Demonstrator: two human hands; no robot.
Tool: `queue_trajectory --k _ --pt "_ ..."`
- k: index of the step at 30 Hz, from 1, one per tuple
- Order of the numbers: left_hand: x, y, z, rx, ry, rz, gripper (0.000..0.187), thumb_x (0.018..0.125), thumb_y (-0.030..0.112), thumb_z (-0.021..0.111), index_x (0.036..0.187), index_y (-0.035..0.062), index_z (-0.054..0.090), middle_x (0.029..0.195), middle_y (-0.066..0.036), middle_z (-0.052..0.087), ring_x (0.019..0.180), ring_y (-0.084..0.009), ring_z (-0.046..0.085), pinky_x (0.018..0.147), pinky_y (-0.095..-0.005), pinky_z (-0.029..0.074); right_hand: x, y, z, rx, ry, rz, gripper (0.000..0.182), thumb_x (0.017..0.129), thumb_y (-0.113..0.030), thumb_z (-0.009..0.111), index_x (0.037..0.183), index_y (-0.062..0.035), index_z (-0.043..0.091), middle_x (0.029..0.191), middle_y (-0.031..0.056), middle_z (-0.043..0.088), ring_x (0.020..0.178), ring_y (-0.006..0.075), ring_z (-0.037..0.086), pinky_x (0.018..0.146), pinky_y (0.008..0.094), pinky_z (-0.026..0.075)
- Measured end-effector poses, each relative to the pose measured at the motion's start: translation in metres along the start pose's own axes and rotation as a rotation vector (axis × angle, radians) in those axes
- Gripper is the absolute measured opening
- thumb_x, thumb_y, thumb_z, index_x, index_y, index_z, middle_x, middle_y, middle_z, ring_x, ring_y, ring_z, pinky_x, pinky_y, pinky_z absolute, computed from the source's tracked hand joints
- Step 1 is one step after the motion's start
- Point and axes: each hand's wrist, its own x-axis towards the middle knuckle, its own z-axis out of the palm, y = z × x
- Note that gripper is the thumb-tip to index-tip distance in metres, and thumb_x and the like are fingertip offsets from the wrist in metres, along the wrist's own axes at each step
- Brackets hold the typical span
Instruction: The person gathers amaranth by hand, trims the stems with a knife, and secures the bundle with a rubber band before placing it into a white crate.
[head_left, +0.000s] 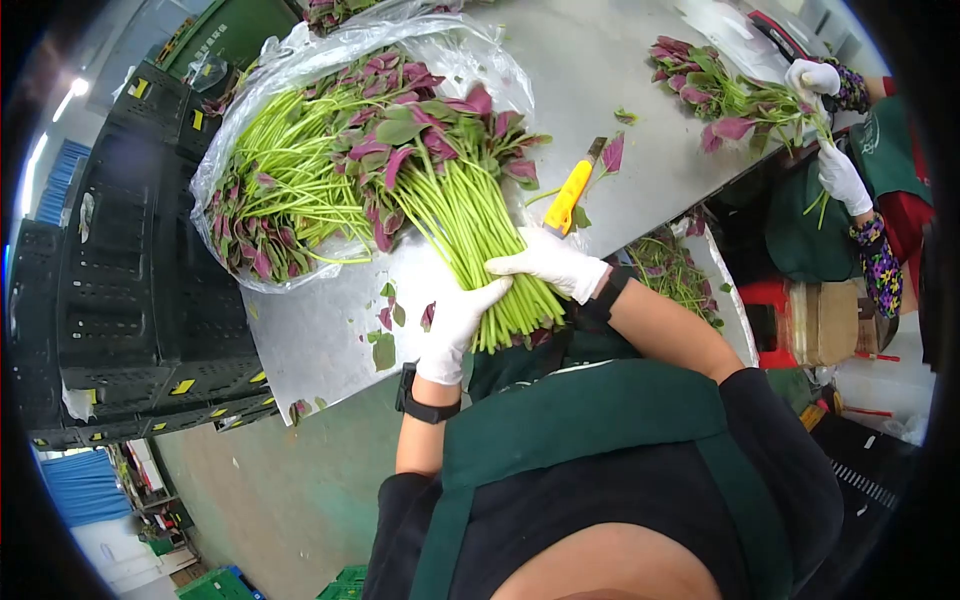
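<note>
Fingers of the left hand [455, 325], in a white glove, curl around the lower stems of the amaranth bunch [450, 190], thumb on top; the right hand [550, 262], also gloved, lies pressed over the same stems just beside it, fingers together and wrapped round them. Both hands grip the bunch near its cut ends, at the near edge of the steel table [600, 70]. The bunch has long pale-green stalks, tight and parallel at the hands and fanning out toward leaves that are purple-red mixed with green.

At far left stand stacked black crates [110, 290]; what they hold cannot be made out. Next to them, on the table, a clear plastic bag [300, 50] lies open and holds a large pile of loose amaranth [280, 170], stems and leaves heaped together. The leafy end of the held bunch rests against this pile. Torn leaf scraps [385, 340] dot the table near the left hand. A yellow-handled knife [570, 195] lies on the table just beyond the right hand. At far right, a co-worker's gloved hands [830, 130] hold a smaller bunch [720, 100] of the same greens.
</note>
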Motion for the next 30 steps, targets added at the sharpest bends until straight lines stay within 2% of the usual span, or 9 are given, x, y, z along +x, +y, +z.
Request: queue_trajectory --k 4,8,10,12,15,22,26,28,30 --pt "-0.001 0.002 -0.024 -0.04 0.056 0.016 0.041 0.084 0.006 0.065 0.124 -0.0002 0.055 0.106 -0.01 0.066 0.088 -0.0172 0.066 0.077 -0.0298 0.055 -0.009 -0.013 -0.025 0.277 -0.079 0.053 0.031 0.086 -0.013 0.067 0.114 -0.0005 0.063 0.096 0.0056 0.067 0.084 0.0131 0.065 0.072 0.029 0.054" --pt "0.003 -0.018 -0.036 -0.351 0.05 -0.166 0.04 0.084 0.007 0.063 0.123 -0.0012 0.057 0.107 -0.013 0.067 0.086 -0.02 0.068 0.075 -0.032 0.057 -0.01 -0.012 -0.028 0.325 -0.096 0.225 0.034 0.087 -0.015 0.069 0.117 -0.0024 0.061 0.098 0.0047 0.067 0.085 0.0141 0.065 0.074 0.0291 0.055" --pt "0.006 -0.024 -0.035 -0.331 0.038 -0.141 0.039 0.086 0.006 0.063 0.124 -0.0016 0.056 0.108 -0.013 0.067 0.09 -0.0209 0.068 0.077 -0.0335 0.057 -0.015 -0.013 -0.015 0.348 -0.068 0.217 0.035 0.087 -0.016 0.071 0.118 -0.0032 0.061 0.1 0.0044 0.067 0.086 0.0138 0.065 0.078 0.0294 0.054" --pt "0.003 -0.024 -0.027 -0.285 0.05 -0.119 0.039 0.087 0.006 0.063 0.125 -0.0005 0.057 0.109 -0.012 0.067 0.091 -0.0207 0.068 0.078 -0.0335 0.057 -0.013 0.0 -0.008 0.251 -0.082 0.05 0.035 0.086 -0.015 0.072 0.116 -0.0027 0.061 0.103 0.005 0.067 0.086 0.0131 0.064 0.077 0.0292 0.054" --pt "0.001 -0.027 -0.024 -0.204 0.035 -0.124 0.04 0.087 0.006 0.065 0.126 0.0011 0.057 0.111 -0.01 0.067 0.093 -0.0194 0.068 0.079 -0.0328 0.057 -0.012 0.001 -0.013 0.013 -0.051 0.089 0.034 0.084 -0.014 0.073 0.114 -0.0021 0.063 0.1 0.0055 0.068 0.083 0.0123 0.064 0.074 0.0283 0.053" --pt "-0.003 -0.012 -0.009 -0.216 0.042 -0.111 0.042 0.091 0.013 0.068 0.129 0.0027 0.053 0.114 -0.007 0.063 0.097 -0.0164 0.064 0.084 -0.0315 0.054 -0.015 0.004 -0.016 -0.056 -0.027 0.127 0.028 0.08 -0.012 0.072 0.105 -0.0022 0.065 0.085 0.0027 0.066 0.075 0.0108 0.061 0.069 0.0263 0.051" --pt "0.012 -0.04 -0.012 -0.093 0.045 0.013 0.044 0.089 0.011 0.07 0.129 0.0024 0.053 0.116 -0.007 0.063 0.098 -0.0174 0.064 0.084 -0.0325 0.054 -0.003 0.033 -0.008 -0.369 0.024 -0.25 0.035 0.075 -0.009 0.068 0.11 -0.0008 0.065 0.09 0.0059 0.068 0.083 0.0152 0.063 0.076 0.0273 0.051" --pt "0.012 -0.04 -0.01 -0.175 0.057 -0.019 0.044 0.089 0.01 0.07 0.128 0.0024 0.053 0.117 -0.008 0.063 0.098 -0.0178 0.064 0.084 -0.0329 0.054 -0.005 0.024 -0.007 -0.442 0.043 -0.218 0.033 0.076 -0.009 0.067 0.108 -0.0007 0.065 0.091 0.0071 0.068 0.083 0.0147 0.063 0.075 0.0275 0.051" --pt "0.009 -0.036 -0.01 -0.222 0.088 -0.101 0.036 0.086 0.008 0.07 0.119 0.0009 0.057 0.104 -0.008 0.066 0.086 -0.0164 0.065 0.076 -0.03 0.054 -0.005 0.016 -0.011 -0.48 0.029 -0.144 0.031 0.077 -0.009 0.067 0.107 -0.0005 0.064 0.092 0.008 0.069 0.083 0.0142 0.064 0.074 0.0279 0.051"
